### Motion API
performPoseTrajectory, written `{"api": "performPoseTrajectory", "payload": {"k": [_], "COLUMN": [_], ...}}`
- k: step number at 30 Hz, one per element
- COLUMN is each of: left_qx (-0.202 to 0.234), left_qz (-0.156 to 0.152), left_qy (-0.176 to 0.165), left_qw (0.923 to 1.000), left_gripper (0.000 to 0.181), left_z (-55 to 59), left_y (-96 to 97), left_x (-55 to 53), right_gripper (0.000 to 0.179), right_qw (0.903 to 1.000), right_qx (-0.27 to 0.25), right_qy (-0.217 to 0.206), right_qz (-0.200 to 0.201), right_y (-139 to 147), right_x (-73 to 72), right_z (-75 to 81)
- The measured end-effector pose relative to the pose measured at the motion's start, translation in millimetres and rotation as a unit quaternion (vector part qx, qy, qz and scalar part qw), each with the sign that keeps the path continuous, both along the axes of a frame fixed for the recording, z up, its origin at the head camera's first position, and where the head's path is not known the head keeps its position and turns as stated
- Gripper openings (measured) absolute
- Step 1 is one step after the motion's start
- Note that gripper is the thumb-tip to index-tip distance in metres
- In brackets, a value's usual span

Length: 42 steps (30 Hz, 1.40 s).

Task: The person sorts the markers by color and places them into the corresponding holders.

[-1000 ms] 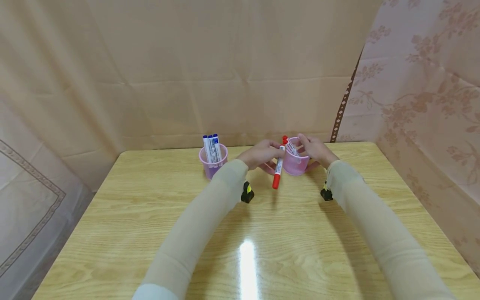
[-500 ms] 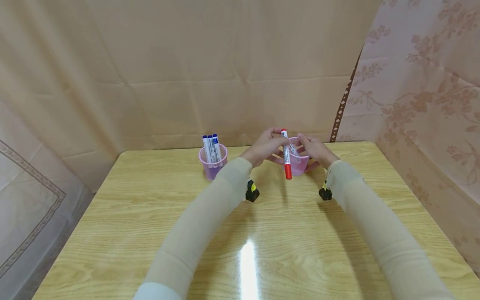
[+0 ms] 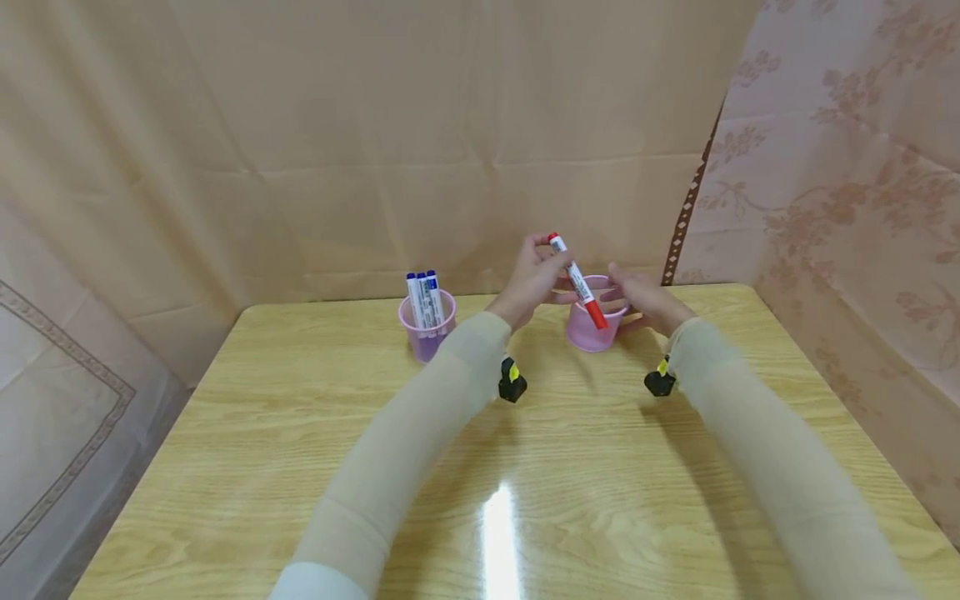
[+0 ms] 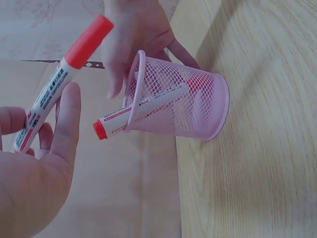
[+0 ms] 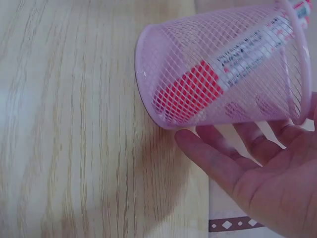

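My left hand (image 3: 531, 283) pinches a red-capped whiteboard marker (image 3: 576, 279) above the pink mesh pen cup (image 3: 587, 335). The marker slants with its red cap low and to the right, in front of the cup's rim. Inside the cup leans another red marker (image 4: 153, 103), cap end down, its other end poking past the rim in the left wrist view. My right hand (image 3: 647, 302) is at the cup's right side, with fingers (image 5: 257, 144) spread and loosely extended along the mesh. Whether every fingertip touches the cup cannot be told.
A second pink-rimmed mesh cup (image 3: 417, 340) with several blue-capped markers (image 3: 425, 302) stands to the left on the wooden table (image 3: 300, 433). A beige curtain (image 3: 337, 167) hangs behind the back edge, and a floral cloth (image 3: 847, 208) hangs on the right.
My left hand has risen and carried the marker up from beside the cup's left to over its rim, turning the red cap toward the right. My right hand stays by the cup.
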<state>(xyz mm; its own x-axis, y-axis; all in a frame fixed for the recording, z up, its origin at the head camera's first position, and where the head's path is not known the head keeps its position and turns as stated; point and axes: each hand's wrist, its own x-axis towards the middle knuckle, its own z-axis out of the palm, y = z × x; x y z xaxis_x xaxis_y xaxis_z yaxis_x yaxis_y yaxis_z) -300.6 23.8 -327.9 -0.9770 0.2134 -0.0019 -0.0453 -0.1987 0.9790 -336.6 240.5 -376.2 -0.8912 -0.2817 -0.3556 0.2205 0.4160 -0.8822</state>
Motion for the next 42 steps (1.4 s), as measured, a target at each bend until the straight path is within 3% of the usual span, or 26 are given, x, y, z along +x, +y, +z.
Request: {"api": "performPoseTrajectory", "payload": {"k": [6, 17, 31, 42], "left_qx": [0.011, 0.02, -0.002, -0.015], "left_qz": [0.036, 0.077, 0.069, 0.064], "left_qy": [0.011, 0.057, 0.061, 0.057], "left_qw": [0.9992, 0.9952, 0.9957, 0.9962], "left_gripper": [0.038, 0.026, 0.025, 0.02], "left_z": [3.0, -1.7, -4.6, -11.8], "left_y": [2.4, 2.8, 5.3, 7.1], "left_x": [-1.6, 0.3, 1.4, 4.3], "right_gripper": [0.072, 0.075, 0.075, 0.078], "right_qw": [0.9987, 0.9965, 0.9961, 0.9964], "right_qx": [-0.035, -0.033, -0.036, -0.035], "right_qy": [0.026, 0.055, 0.036, 0.051], "right_qz": [-0.025, -0.053, -0.073, -0.058], "right_y": [10, 8, 3, 2], "right_x": [1.9, 4.2, 5.7, 10.8], "right_z": [-3.5, -21.6, -22.5, -20.0]}}
